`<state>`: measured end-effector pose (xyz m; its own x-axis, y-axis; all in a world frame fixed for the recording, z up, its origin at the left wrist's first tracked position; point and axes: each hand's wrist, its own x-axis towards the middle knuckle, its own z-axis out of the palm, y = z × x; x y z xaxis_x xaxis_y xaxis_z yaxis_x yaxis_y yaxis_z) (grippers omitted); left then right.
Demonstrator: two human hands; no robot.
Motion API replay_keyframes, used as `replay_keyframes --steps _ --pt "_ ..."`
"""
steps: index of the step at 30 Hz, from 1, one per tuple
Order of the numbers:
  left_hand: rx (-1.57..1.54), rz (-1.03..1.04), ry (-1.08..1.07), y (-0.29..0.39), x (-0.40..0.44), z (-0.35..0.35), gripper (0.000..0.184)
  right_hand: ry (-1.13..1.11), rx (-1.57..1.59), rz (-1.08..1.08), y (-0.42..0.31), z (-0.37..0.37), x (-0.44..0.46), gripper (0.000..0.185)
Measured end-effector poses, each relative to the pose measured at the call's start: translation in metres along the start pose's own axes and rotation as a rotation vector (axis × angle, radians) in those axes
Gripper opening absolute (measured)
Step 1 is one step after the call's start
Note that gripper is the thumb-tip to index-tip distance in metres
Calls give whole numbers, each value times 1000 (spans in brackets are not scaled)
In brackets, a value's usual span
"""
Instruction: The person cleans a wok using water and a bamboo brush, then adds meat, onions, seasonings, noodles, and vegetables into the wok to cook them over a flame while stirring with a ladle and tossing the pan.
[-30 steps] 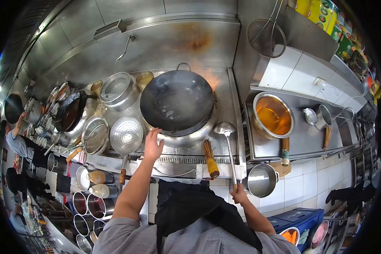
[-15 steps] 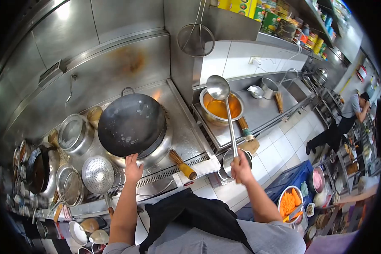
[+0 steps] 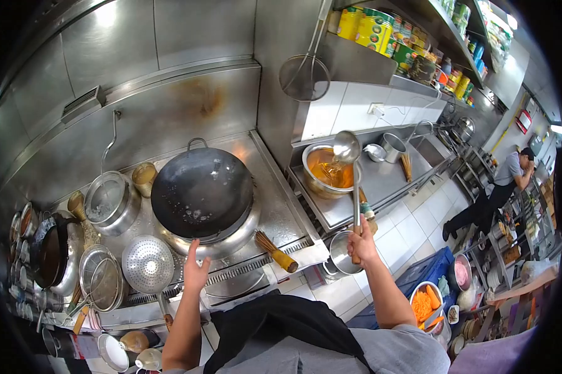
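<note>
My right hand [image 3: 363,245] is closed round the wooden handle of a long steel ladle [image 3: 346,147]. The ladle's bowl is at the right rim of a steel pot [image 3: 315,179] of orange-brown oil, and liquid runs from it toward the pot. My left hand [image 3: 195,268] is open, holding nothing, at the near edge of a dark wok [image 3: 201,190] on the burner. The wok holds a few whitish spots near its bottom. A bamboo brush [image 3: 277,252] with a yellow handle lies right of the wok.
A perforated skimmer [image 3: 147,264] and wire strainers [image 3: 101,278] lie left of the wok. A strainer [image 3: 304,78] hangs from the wall. A container of shredded carrot [image 3: 424,303] stands lower right. Another person [image 3: 499,187] stands at the far right.
My view has swung right. The ladle has gone from beside the wok, up and across to the oil pot, and liquid now runs from it. My left hand stays near the wok's edge.
</note>
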<state>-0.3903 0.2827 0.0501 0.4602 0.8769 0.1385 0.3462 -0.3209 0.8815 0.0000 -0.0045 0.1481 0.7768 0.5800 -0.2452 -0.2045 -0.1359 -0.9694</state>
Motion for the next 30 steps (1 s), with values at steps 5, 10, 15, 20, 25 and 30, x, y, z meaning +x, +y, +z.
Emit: replay_keyframes --steps 5,10,15,20,25,30 --pt "-122 -107 20 -53 -48 -25 57 -220 193 -1 -44 25 -23 80" --pt "-289 -224 -104 -46 -82 -29 53 -461 -288 54 -16 96 -16 80" --pt "-265 -261 -126 -18 -92 -33 56 -653 -525 -96 19 151 14 84" --pt "-211 -348 46 -18 -120 -34 67 -788 -758 -226 36 160 64 89" --pt "-140 -492 209 -31 -163 -6 70 -874 -772 -85 13 161 105 89" --pt "-126 -675 106 -58 -202 59 63 -854 -282 149 -12 90 125 83"
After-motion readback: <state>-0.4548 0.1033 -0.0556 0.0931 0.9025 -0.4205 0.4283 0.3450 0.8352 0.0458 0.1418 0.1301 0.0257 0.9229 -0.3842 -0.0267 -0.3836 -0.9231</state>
